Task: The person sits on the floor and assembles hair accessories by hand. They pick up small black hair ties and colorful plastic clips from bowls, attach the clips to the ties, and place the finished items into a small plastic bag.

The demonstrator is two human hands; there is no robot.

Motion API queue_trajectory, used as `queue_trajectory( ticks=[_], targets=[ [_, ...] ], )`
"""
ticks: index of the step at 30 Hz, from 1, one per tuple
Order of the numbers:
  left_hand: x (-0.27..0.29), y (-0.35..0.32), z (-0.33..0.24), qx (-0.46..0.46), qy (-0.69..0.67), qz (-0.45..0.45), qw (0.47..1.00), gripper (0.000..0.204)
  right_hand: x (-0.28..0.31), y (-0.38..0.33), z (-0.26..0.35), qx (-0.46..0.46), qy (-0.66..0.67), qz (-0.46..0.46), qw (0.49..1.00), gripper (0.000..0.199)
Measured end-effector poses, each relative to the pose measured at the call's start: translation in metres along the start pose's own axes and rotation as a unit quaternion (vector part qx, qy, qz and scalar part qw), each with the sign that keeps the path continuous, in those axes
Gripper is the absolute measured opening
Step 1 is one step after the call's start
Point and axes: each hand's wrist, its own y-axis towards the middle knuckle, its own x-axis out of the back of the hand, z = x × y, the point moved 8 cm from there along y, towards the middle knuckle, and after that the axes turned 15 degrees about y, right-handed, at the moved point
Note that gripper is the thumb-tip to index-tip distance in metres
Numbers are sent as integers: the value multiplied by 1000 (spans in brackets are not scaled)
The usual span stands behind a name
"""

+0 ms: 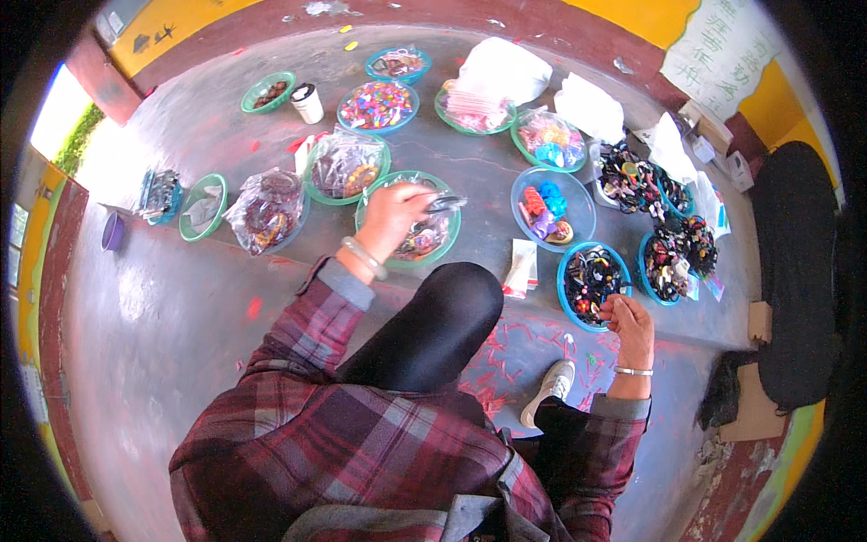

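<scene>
My left hand (397,219), with a bangle at the wrist, is closed on a small clear plastic packet (444,204) with something dark in it. It hangs above a green bowl (424,262) of small wrapped items, partly hidden by the hand. At the right, my right hand (629,323) has its fingers pinched together by the near rim of a blue bowl (566,298). Black hair ties with colourful ornaments (591,282) fill that bowl. Whatever the right fingertips hold is too small to make out.
Beyond my hands stand bowls of bagged goods, including colourful beads (377,106), and a white cup (308,104). More hair ties (673,257) lie in bowls to the right. Clear packets (521,268) lie near the step edge. Red scraps (497,361) litter the floor around my shoe (553,388).
</scene>
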Motion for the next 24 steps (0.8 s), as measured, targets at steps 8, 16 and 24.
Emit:
queue_trajectory(
  ticks=[8,16,24],
  targets=[
    [89,-40,106,66,242,-147,957,16,-25,-12,14,20,-47,25,998,18],
    [32,-23,132,272,-242,-122,924,18,-34,4,-5,7,-46,43,998,17],
    [14,-17,183,294,-171,-207,917,18,-35,9,-11,-1,-85,45,995,19]
  ],
)
